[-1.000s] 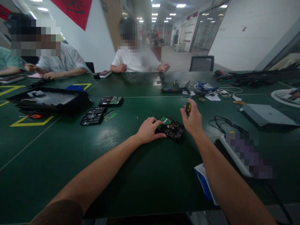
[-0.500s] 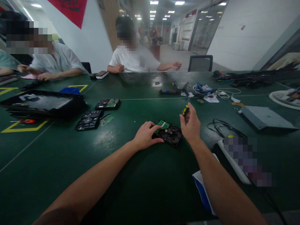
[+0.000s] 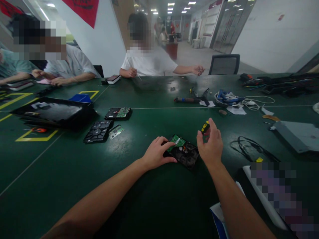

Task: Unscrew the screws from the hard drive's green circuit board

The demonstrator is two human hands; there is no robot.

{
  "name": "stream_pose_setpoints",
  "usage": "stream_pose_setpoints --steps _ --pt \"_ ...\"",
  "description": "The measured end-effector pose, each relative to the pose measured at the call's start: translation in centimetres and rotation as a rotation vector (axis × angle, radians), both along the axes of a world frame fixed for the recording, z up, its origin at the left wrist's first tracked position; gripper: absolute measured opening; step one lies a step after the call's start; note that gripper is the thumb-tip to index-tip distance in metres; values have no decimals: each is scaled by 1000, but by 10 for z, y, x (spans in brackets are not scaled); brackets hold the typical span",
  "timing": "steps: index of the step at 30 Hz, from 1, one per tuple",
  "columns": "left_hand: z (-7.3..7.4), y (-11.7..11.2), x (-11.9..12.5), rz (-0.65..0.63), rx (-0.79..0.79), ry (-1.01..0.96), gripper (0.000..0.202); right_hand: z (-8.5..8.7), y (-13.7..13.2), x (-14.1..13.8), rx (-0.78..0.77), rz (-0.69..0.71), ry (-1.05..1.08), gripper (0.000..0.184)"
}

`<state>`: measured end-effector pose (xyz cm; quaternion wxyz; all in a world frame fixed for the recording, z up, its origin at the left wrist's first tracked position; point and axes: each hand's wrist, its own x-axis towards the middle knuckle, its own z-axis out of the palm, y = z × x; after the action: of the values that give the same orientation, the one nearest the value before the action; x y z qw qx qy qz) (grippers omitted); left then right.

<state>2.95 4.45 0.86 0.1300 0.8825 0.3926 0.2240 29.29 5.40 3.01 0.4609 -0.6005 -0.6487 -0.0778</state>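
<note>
A black hard drive (image 3: 187, 156) with a green circuit board (image 3: 178, 140) on its upper face lies on the table in front of me. Gripping its left end is my left hand (image 3: 156, 153), thumb at the near edge and fingers over the board. My right hand (image 3: 211, 146) is closed round a small screwdriver with a yellow and black handle (image 3: 205, 127), held upright beside the drive's right end. The screwdriver's shaft and tip cannot be made out. Further left lie two more hard drives (image 3: 98, 131) and a loose circuit board (image 3: 116, 131).
On the left stands a black tray (image 3: 57, 124), with an orange-handled screwdriver (image 3: 38, 130) near it. Cables (image 3: 251, 149), a grey metal box (image 3: 297, 132) and a white-edged object (image 3: 261, 196) lie to the right. Across the table (image 3: 149, 122) sit co-workers, one in a white shirt (image 3: 149, 63).
The whole view has shifted, so the table and hands appear a little further right. Both hands keep their holds, the left on the hard drive and the right on the screwdriver.
</note>
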Motion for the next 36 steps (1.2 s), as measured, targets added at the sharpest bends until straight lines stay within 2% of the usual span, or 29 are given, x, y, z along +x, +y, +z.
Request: stream_pose_setpoints --steps 19,24,33,36 --pt "-4 4 -7 -38 -54 -88 70 -1 3 -2 39 24 7 65" --pt "-5 3 -8 -11 -100 -161 64 -1 -1 4 165 -10 141 70" --pt "-5 -22 -1 115 -119 -149 55 4 -9 -13 84 206 432 74" --pt "-5 -33 4 164 -89 -148 55 3 -12 -18 26 281 414 73"
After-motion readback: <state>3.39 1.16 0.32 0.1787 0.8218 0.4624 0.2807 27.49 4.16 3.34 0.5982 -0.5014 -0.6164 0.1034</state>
